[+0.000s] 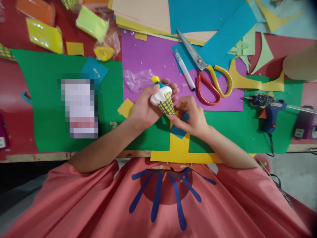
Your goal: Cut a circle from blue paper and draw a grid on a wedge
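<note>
A small model ice cream cone (166,103) has a yellow-and-green checked cone, a white drooping layer, a blue part and a yellow ball on top. It tilts, with its tip toward the lower right. My left hand (148,107) is wrapped round its upper part, the thumb by the blue part and fingertips showing behind. My right hand (192,115) pinches the cone's narrow tip between thumb and fingers. A blue paper square (180,130) lies under my right hand, over a yellow paper strip (174,145).
Scissors (200,62) and a white marker (185,71) lie on purple paper (153,49). A glue gun (271,115) rests at right on green paper (237,132). Clay packets (44,35) lie upper left; a blurred-out rectangular object (80,109) is at left.
</note>
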{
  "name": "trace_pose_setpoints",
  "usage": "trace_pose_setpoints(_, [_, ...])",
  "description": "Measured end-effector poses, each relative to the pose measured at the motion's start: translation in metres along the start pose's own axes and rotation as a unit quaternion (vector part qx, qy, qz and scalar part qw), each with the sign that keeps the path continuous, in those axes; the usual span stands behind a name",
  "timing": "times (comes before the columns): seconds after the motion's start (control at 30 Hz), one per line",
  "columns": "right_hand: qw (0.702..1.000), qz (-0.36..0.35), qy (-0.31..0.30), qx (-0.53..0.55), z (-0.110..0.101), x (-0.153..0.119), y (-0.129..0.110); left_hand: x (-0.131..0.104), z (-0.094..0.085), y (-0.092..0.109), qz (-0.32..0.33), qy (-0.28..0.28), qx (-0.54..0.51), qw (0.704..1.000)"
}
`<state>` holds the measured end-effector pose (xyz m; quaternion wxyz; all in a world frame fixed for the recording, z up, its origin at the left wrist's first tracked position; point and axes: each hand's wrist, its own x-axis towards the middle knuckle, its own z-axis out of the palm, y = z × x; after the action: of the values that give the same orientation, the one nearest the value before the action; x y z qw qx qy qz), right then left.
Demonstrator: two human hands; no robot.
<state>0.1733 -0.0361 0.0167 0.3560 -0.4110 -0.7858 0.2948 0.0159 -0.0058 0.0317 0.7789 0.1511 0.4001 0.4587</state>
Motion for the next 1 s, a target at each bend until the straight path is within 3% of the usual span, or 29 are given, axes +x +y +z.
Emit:
trace_pose_setpoints(0.13, [0.992, 0.082, -0.004, 0.099, 0.003, 0.001, -0.005, -0.001, 0.003, 0.0, -0.002, -0.053, -0.009, 0.999])
trace_pose_setpoints(0.27, [0.992, 0.096, 0.02, 0.077, 0.004, 0.001, -0.007, 0.0, 0.004, 0.002, -0.012, -0.029, -0.011, 0.999])
trace_pose_setpoints(0.5, [0.999, -0.002, 0.028, -0.043, 0.0, 0.001, -0.006, -0.002, -0.001, -0.002, 0.002, -0.064, 0.018, 0.998])
trace_pose_setpoints(0.63, [0.98, -0.141, 0.092, -0.105, -0.006, 0.004, -0.003, -0.002, -0.004, -0.005, -0.006, -0.051, 0.04, 0.998])
trace_pose_setpoints(0.73, [0.961, -0.214, 0.093, -0.148, -0.008, 0.005, -0.002, 0.001, -0.008, -0.006, -0.002, -0.049, 0.073, 0.996])
trace_pose_setpoints(1.0, [0.96, -0.202, 0.046, -0.187, -0.006, 0.006, -0.001, 0.008, -0.014, -0.009, 0.027, -0.028, 0.144, 0.989])
